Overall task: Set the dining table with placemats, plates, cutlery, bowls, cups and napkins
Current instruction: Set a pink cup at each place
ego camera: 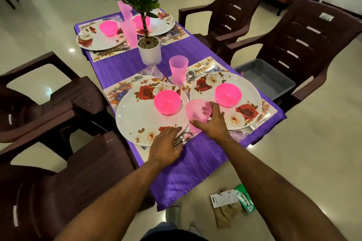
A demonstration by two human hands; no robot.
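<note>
— What are your fingers doing?

— My right hand (212,123) has its fingers and thumb curled round a pale pink cup (196,114), which tilts between the two near plates, low over the purple tablecloth (197,164). My left hand (166,144) lies flat with straight fingers on the near rim of the left plate (141,117), the fingertips touching a spoon (183,138) that lies just beside that plate.

— And the rest of the table, from the head camera?

— Each near plate sits on a floral placemat (117,89) and bears a bright pink bowl: one bowl (167,101) on the left plate, another bowl (228,94) on the right plate (248,84). A second pink cup (178,69) stands upright between the placemats, near a spoon and knife (197,73) at the far edge of the right plate. A fork (128,82) lies on the left placemat. A potted plant (149,50) stands mid-table. Beyond it are two more plates with pink bowls and two pink cups. Brown plastic chairs (305,45) stand around; one on the right holds a grey tub (264,78). Packets (233,200) lie on the floor.
</note>
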